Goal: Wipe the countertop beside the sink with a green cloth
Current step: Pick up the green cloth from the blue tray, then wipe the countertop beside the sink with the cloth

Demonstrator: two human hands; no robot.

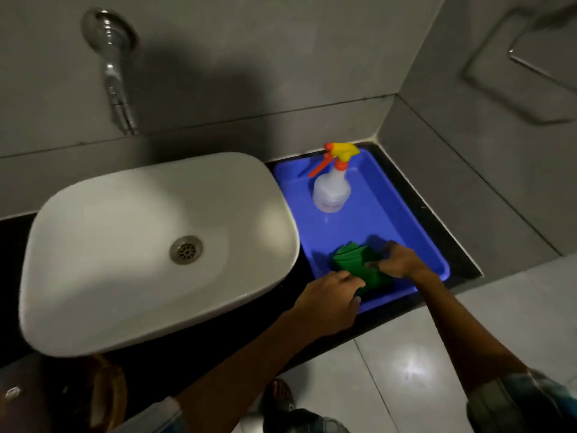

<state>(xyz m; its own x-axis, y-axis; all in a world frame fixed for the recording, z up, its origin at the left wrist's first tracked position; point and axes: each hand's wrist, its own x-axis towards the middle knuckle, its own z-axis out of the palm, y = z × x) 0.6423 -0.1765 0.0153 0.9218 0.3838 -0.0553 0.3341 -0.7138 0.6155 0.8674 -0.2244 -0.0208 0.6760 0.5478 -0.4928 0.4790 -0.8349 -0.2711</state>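
A folded green cloth lies at the near end of a blue tray, which rests on the dark countertop to the right of the white sink. My left hand lies over the tray's near edge with its fingers on the cloth's near side. My right hand has its fingers closed on the cloth's right side. Both hands cover part of the cloth.
A white spray bottle with a yellow and orange trigger stands at the far end of the tray. A chrome tap juts from the grey wall above the sink. Walls close in behind and to the right. Pale floor tiles lie below.
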